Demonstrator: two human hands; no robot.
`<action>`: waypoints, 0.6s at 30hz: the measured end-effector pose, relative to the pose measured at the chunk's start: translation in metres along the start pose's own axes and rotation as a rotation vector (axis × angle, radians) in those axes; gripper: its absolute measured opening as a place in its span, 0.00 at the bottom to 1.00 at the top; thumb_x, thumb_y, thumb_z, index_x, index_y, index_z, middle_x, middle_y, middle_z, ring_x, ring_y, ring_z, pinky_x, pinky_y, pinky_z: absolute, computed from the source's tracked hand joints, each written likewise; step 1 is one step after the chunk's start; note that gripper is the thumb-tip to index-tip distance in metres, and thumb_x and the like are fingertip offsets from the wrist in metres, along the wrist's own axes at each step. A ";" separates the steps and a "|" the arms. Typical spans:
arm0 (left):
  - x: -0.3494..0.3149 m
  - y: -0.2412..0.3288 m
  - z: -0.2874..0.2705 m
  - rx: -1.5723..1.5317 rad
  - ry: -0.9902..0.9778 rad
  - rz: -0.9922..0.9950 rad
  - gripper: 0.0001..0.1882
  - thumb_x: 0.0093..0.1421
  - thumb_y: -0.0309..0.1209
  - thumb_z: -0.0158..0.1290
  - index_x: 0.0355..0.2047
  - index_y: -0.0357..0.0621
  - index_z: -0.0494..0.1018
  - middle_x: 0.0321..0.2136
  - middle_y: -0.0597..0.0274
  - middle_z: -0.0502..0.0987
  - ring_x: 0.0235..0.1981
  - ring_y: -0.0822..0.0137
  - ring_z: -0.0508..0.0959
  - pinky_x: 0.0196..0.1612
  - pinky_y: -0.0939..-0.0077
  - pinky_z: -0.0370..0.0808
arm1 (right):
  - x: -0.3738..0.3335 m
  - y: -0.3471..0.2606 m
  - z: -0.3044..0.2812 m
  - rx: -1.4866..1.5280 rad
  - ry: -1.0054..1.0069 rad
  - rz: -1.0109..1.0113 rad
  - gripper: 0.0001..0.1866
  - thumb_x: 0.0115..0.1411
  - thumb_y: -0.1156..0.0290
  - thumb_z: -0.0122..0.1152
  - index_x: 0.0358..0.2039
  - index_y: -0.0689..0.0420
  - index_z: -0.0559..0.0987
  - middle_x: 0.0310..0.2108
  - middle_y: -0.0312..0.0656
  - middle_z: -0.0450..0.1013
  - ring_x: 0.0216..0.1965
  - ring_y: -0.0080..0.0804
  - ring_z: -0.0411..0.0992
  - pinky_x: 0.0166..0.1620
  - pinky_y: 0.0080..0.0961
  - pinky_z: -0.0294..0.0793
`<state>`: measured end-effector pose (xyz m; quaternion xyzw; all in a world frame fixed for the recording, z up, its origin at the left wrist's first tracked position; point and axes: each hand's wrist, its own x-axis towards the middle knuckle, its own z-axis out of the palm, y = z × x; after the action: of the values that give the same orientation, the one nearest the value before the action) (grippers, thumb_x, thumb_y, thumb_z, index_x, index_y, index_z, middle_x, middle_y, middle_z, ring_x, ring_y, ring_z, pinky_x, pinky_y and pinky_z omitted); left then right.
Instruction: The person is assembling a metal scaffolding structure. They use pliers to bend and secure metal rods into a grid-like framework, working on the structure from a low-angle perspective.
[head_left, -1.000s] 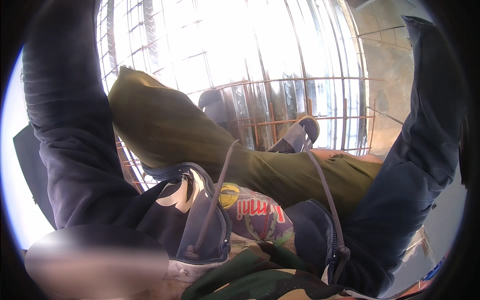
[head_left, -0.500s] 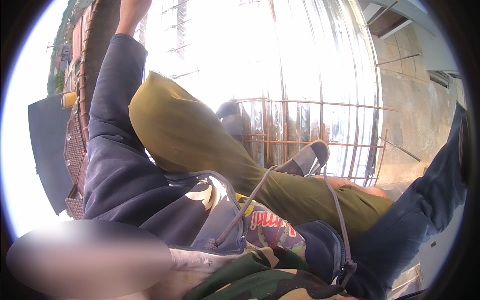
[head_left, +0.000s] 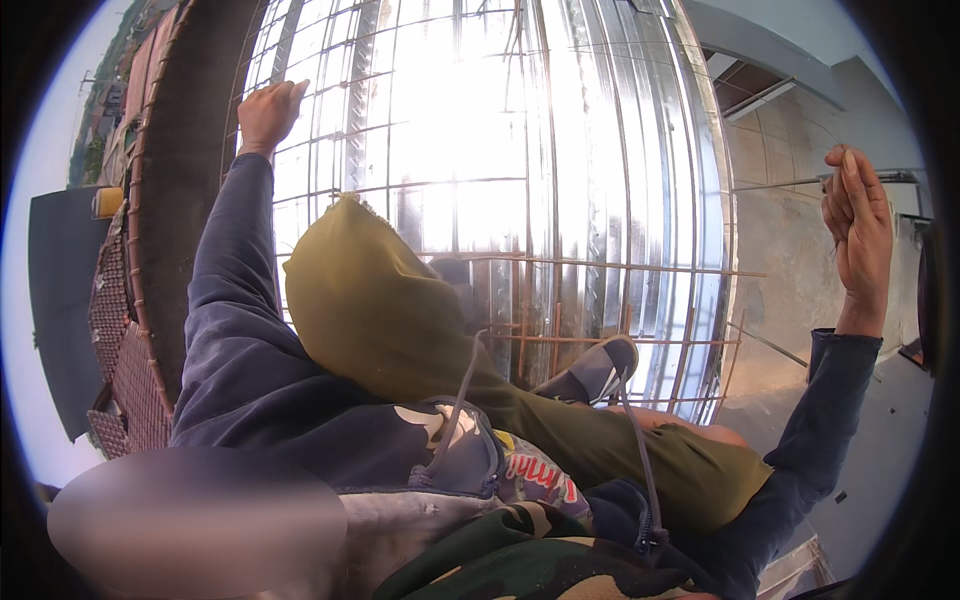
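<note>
Beyond my raised knee, my left hand (head_left: 268, 118) is closed at the left edge of a grid of thin steel bars (head_left: 430, 183). The bars behind it are partly hidden, so whether it grips one cannot be made out. Out to the right, my right hand (head_left: 862, 225) is raised, its fingers bent and pressed together. Anything pinched in them is too small to name. A thin rod (head_left: 780, 186) passes behind the right fingertips. Under the grid lies shiny ribbed metal decking (head_left: 600, 150), washed out by glare in the middle.
My bent knee in olive trousers (head_left: 370, 300) and a dark shoe (head_left: 595, 370) are over the grid. A dark ledge (head_left: 185, 150) runs along the left, with tiled roofs (head_left: 140, 380) below. On the right stands a rough concrete wall (head_left: 775, 260) with rods sticking out.
My left hand, cut off at the top edge before, now shows whole and lower in the picture. My right hand has come into view, raised at the right. Glare on the decking has lessened.
</note>
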<state>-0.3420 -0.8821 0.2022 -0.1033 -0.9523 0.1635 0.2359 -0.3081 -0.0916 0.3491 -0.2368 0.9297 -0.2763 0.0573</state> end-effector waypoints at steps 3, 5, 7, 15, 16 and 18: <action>0.007 -0.012 0.000 -0.050 0.139 -0.018 0.25 0.76 0.53 0.53 0.26 0.50 0.80 0.23 0.60 0.81 0.27 0.54 0.83 0.33 0.58 0.79 | 0.006 0.022 0.042 -0.428 0.146 0.129 0.14 0.76 0.66 0.58 0.48 0.64 0.84 0.33 0.43 0.85 0.31 0.42 0.80 0.41 0.44 0.75; 0.012 -0.029 -0.002 0.040 0.104 -0.046 0.28 0.74 0.55 0.54 0.23 0.49 0.78 0.21 0.60 0.80 0.26 0.54 0.83 0.33 0.59 0.79 | 0.000 -0.033 0.060 -0.402 -0.407 0.132 0.14 0.76 0.67 0.58 0.47 0.64 0.84 0.31 0.43 0.84 0.29 0.41 0.77 0.39 0.48 0.73; 0.000 -0.058 -0.011 0.142 -0.015 -0.108 0.29 0.73 0.56 0.56 0.22 0.48 0.76 0.21 0.60 0.79 0.26 0.54 0.83 0.33 0.59 0.78 | 0.002 -0.061 0.050 0.131 -0.675 -0.010 0.14 0.77 0.66 0.58 0.46 0.64 0.85 0.29 0.41 0.83 0.28 0.39 0.76 0.37 0.46 0.72; 0.025 0.011 -0.006 0.057 -0.300 0.034 0.22 0.66 0.53 0.65 0.29 0.48 0.80 0.28 0.61 0.85 0.47 0.58 0.85 0.52 0.51 0.76 | 0.011 0.024 0.038 -0.059 0.383 0.148 0.16 0.78 0.63 0.60 0.51 0.64 0.84 0.36 0.37 0.84 0.35 0.25 0.75 0.42 0.25 0.75; 0.029 0.022 -0.012 0.014 -0.527 -0.018 0.27 0.61 0.54 0.70 0.47 0.49 0.79 0.45 0.58 0.86 0.66 0.52 0.75 0.65 0.44 0.69 | 0.013 0.016 0.040 -0.067 0.359 0.143 0.15 0.78 0.64 0.60 0.51 0.64 0.84 0.37 0.38 0.84 0.35 0.24 0.75 0.42 0.25 0.75; 0.021 -0.004 -0.030 0.004 -0.841 -0.009 0.52 0.54 0.56 0.75 0.74 0.56 0.64 0.67 0.48 0.75 0.77 0.44 0.62 0.76 0.42 0.60 | 0.022 -0.005 0.065 -0.022 0.308 0.136 0.14 0.78 0.65 0.59 0.51 0.64 0.83 0.38 0.40 0.83 0.36 0.24 0.74 0.43 0.24 0.75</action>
<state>-0.3461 -0.8725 0.2374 -0.0228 -0.9658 0.1922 -0.1724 -0.3103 -0.1374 0.2974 -0.1286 0.9444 -0.2944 -0.0697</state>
